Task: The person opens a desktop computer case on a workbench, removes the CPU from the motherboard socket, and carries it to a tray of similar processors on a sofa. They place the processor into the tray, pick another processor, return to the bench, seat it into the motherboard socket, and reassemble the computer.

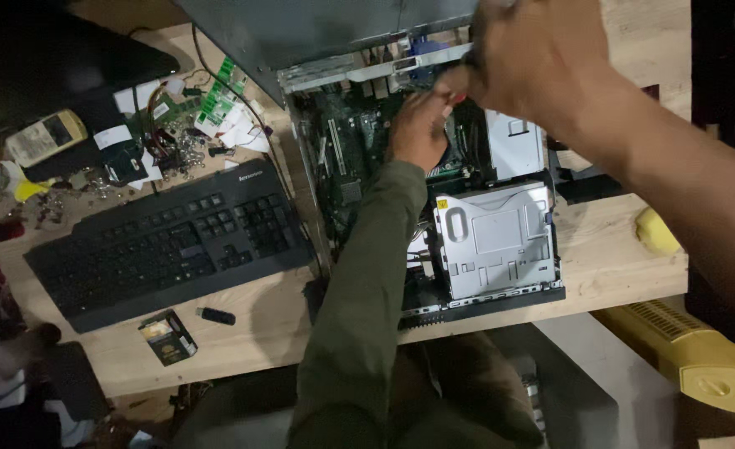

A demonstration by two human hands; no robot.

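An open desktop computer case (317, 208) lies on a wooden table (608, 278), its green motherboard (351, 141) and silver drive cage (496, 241) exposed. My left hand (420, 131), on a green-sleeved arm, reaches into the case near the rear edge with its fingers curled beside a small red part (460, 99). My right hand (533, 58), bare-armed and blurred, hovers just above it at the case's rear metal edge, fingers bent. Whatever either hand holds is hidden.
A black keyboard (176, 241) lies left of the case, with a black USB stick (216, 316) and a small dark packet (168, 337) in front. Green memory sticks (222, 91), loose screws (186, 150) and a yellow meter (43, 137) sit behind. A yellow device (700, 357) lies lower right.
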